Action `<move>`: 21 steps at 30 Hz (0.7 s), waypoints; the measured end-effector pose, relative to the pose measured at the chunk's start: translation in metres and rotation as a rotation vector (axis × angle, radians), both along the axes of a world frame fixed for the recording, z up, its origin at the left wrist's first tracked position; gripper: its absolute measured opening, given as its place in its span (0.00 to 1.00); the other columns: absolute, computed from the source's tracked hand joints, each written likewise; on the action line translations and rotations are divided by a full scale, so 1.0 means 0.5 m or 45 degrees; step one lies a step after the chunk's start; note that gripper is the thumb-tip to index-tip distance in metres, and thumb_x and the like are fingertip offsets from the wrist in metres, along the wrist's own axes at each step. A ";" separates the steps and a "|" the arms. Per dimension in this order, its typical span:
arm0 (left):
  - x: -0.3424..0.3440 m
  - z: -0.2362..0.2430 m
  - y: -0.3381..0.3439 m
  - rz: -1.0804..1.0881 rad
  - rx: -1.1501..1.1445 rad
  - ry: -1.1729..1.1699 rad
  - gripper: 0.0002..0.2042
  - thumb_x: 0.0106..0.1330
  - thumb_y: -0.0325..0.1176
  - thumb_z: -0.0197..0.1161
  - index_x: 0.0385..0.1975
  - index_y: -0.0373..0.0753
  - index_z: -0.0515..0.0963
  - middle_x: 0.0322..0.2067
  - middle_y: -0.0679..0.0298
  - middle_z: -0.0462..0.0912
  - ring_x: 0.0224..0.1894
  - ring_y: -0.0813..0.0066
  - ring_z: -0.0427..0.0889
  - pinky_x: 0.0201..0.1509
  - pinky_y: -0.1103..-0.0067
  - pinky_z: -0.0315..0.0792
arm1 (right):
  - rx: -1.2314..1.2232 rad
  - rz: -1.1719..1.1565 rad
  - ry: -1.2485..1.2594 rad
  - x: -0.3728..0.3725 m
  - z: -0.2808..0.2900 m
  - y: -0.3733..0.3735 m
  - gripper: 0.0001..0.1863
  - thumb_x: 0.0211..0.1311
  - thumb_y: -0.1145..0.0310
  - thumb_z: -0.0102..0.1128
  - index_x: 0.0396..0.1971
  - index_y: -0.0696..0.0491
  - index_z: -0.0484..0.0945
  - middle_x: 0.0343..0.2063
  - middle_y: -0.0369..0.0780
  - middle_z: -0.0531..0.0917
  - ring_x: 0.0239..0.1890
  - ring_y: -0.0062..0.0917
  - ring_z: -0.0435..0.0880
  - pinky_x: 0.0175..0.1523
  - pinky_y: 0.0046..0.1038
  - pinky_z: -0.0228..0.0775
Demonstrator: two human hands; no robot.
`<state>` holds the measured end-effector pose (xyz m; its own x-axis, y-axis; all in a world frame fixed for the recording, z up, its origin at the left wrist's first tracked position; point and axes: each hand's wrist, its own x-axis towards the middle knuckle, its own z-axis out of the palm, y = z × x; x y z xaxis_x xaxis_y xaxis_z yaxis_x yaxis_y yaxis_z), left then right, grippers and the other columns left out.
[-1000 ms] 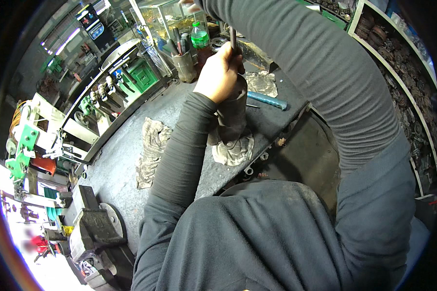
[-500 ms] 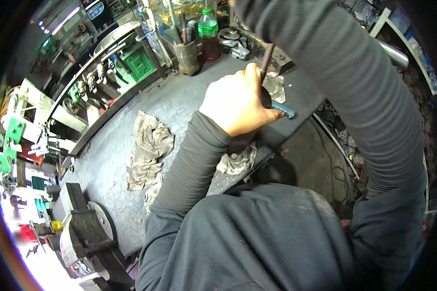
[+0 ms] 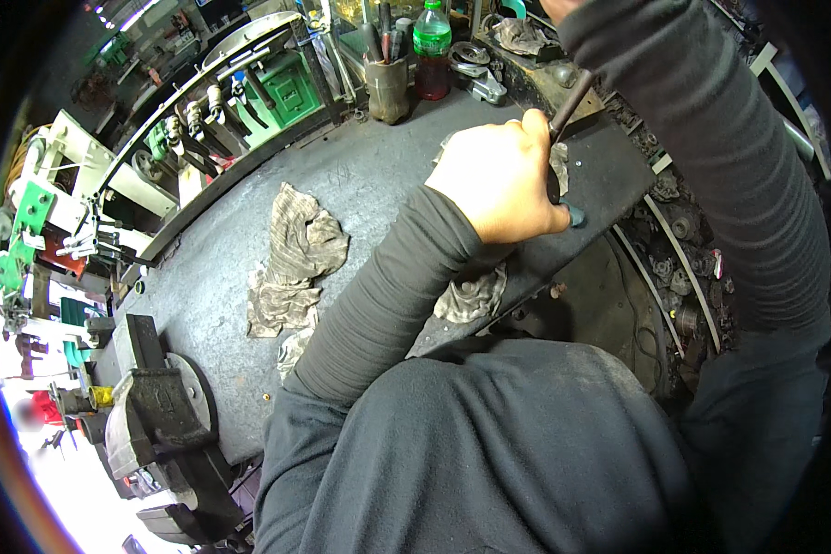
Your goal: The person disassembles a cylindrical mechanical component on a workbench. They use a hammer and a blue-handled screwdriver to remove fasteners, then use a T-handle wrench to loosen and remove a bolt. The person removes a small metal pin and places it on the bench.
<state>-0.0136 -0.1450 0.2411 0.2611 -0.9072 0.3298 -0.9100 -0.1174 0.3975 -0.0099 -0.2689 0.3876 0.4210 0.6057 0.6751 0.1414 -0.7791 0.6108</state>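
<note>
My left hand point(image 3: 503, 180) is closed over the workbench's right part, wrapped round the lower end of a dark rod point(image 3: 571, 106). Beyond the knuckles the rod slants up and to the right, its far end hidden by my right sleeve. By my left thumb pokes out a small piece of a blue thing point(image 3: 576, 217), mostly covered by the hand. Just a sliver of my right hand point(image 3: 558, 7) shows at the top edge, its fingers out of sight. Under my left wrist lies a dirty rag point(image 3: 471, 297), and a larger striped rag point(image 3: 300, 240) lies to the left.
A dark bench vise point(image 3: 162, 406) stands at the near left of the workbench point(image 3: 203, 305). Along the back are a holder with tools point(image 3: 388, 90), a green-capped bottle point(image 3: 432, 55) and a metal tool point(image 3: 478, 78). Pliers hang on a rack point(image 3: 194, 125). Metal parts point(image 3: 679, 240) crowd the right.
My head view has shifted slightly. My right forearm has swung to the right at the top, and the rod leans further right. My left hand keeps its grip.
</note>
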 end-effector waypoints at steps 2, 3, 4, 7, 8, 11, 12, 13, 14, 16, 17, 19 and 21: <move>0.014 -0.005 0.018 0.097 -0.008 -0.005 0.33 0.45 0.48 0.72 0.43 0.28 0.67 0.32 0.46 0.81 0.37 0.49 0.83 0.42 0.66 0.77 | -0.103 -0.005 -0.065 0.030 -0.019 0.024 0.05 0.48 0.68 0.58 0.22 0.51 0.80 0.24 0.39 0.79 0.31 0.32 0.80 0.42 0.33 0.73; 0.020 -0.015 0.030 0.148 -0.020 -0.013 0.34 0.45 0.48 0.72 0.43 0.28 0.67 0.32 0.46 0.81 0.37 0.49 0.83 0.42 0.66 0.77 | -0.151 -0.007 -0.098 0.043 -0.034 0.041 0.05 0.48 0.68 0.57 0.23 0.52 0.80 0.25 0.39 0.79 0.34 0.32 0.79 0.45 0.33 0.72; 0.018 -0.013 0.032 0.138 -0.066 -0.032 0.34 0.44 0.48 0.72 0.44 0.28 0.67 0.32 0.47 0.81 0.37 0.49 0.83 0.42 0.66 0.77 | -0.233 -0.071 -0.143 0.036 -0.028 0.056 0.06 0.48 0.67 0.57 0.23 0.52 0.79 0.27 0.39 0.78 0.36 0.32 0.79 0.48 0.33 0.71; 0.009 -0.002 0.026 0.085 -0.045 -0.019 0.35 0.44 0.48 0.73 0.45 0.27 0.67 0.31 0.46 0.81 0.36 0.48 0.83 0.42 0.66 0.77 | -0.342 -0.249 -0.281 0.018 -0.035 0.062 0.10 0.52 0.68 0.53 0.28 0.57 0.80 0.28 0.43 0.77 0.38 0.36 0.76 0.55 0.45 0.70; 0.007 0.000 0.022 0.071 -0.024 -0.016 0.36 0.44 0.48 0.73 0.45 0.26 0.67 0.31 0.46 0.80 0.35 0.48 0.82 0.42 0.66 0.77 | -0.389 -0.274 -0.366 0.013 -0.029 0.063 0.11 0.54 0.67 0.52 0.29 0.57 0.80 0.29 0.43 0.77 0.38 0.37 0.76 0.56 0.50 0.69; 0.009 -0.005 0.016 0.076 -0.059 -0.053 0.37 0.44 0.48 0.73 0.48 0.25 0.66 0.30 0.47 0.80 0.34 0.49 0.82 0.41 0.66 0.77 | -0.411 -0.470 -0.197 0.008 -0.026 0.067 0.12 0.60 0.67 0.50 0.35 0.55 0.82 0.33 0.42 0.78 0.41 0.37 0.77 0.53 0.66 0.65; 0.010 -0.004 0.022 0.101 -0.033 -0.051 0.38 0.44 0.48 0.73 0.48 0.26 0.66 0.30 0.47 0.80 0.34 0.49 0.82 0.40 0.67 0.77 | -0.349 -0.418 -0.176 0.020 -0.025 0.070 0.13 0.61 0.67 0.50 0.36 0.54 0.83 0.33 0.42 0.79 0.41 0.37 0.77 0.52 0.68 0.65; 0.012 -0.004 0.029 0.089 -0.056 0.007 0.38 0.44 0.48 0.73 0.49 0.27 0.65 0.30 0.47 0.80 0.34 0.50 0.82 0.41 0.66 0.77 | -0.413 -0.517 -0.151 0.020 -0.015 0.078 0.13 0.62 0.65 0.51 0.38 0.51 0.84 0.34 0.41 0.79 0.42 0.36 0.77 0.49 0.72 0.63; 0.016 -0.009 0.039 0.123 -0.069 -0.026 0.38 0.44 0.48 0.74 0.50 0.29 0.65 0.31 0.48 0.80 0.35 0.50 0.83 0.41 0.66 0.77 | -0.450 -0.665 -0.100 0.026 -0.016 0.090 0.13 0.62 0.63 0.53 0.39 0.48 0.85 0.35 0.40 0.81 0.41 0.36 0.79 0.47 0.75 0.62; -0.003 0.007 0.007 0.064 -0.041 -0.041 0.38 0.44 0.48 0.74 0.49 0.29 0.65 0.32 0.47 0.80 0.36 0.50 0.83 0.42 0.67 0.77 | -0.243 -0.861 0.108 0.022 0.015 0.085 0.13 0.62 0.61 0.54 0.38 0.47 0.86 0.37 0.41 0.84 0.42 0.37 0.82 0.44 0.76 0.61; 0.001 0.010 0.013 0.114 -0.003 -0.030 0.37 0.45 0.49 0.74 0.48 0.30 0.66 0.33 0.46 0.80 0.37 0.50 0.83 0.42 0.66 0.78 | -0.111 -0.734 0.284 0.026 0.023 0.097 0.12 0.60 0.59 0.58 0.36 0.46 0.87 0.39 0.41 0.86 0.45 0.38 0.84 0.44 0.77 0.62; -0.012 -0.001 0.015 0.293 -0.046 -0.160 0.36 0.45 0.48 0.74 0.48 0.30 0.66 0.34 0.46 0.80 0.37 0.50 0.82 0.43 0.65 0.78 | 0.084 -0.795 0.496 0.028 0.048 0.113 0.13 0.57 0.57 0.61 0.37 0.46 0.88 0.41 0.41 0.87 0.47 0.37 0.84 0.46 0.76 0.63; -0.042 -0.013 0.019 0.468 -0.142 -0.237 0.36 0.46 0.46 0.74 0.51 0.30 0.67 0.37 0.47 0.80 0.41 0.50 0.82 0.47 0.65 0.77 | 0.089 -0.794 0.513 0.070 0.036 0.106 0.16 0.53 0.56 0.65 0.40 0.46 0.88 0.43 0.38 0.87 0.47 0.35 0.85 0.51 0.74 0.63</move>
<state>-0.0344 -0.1354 0.2347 0.4869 -0.7213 0.4925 -0.8733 -0.4129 0.2587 0.0253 -0.2159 0.4055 0.8955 0.1347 0.4241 -0.1374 -0.8229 0.5513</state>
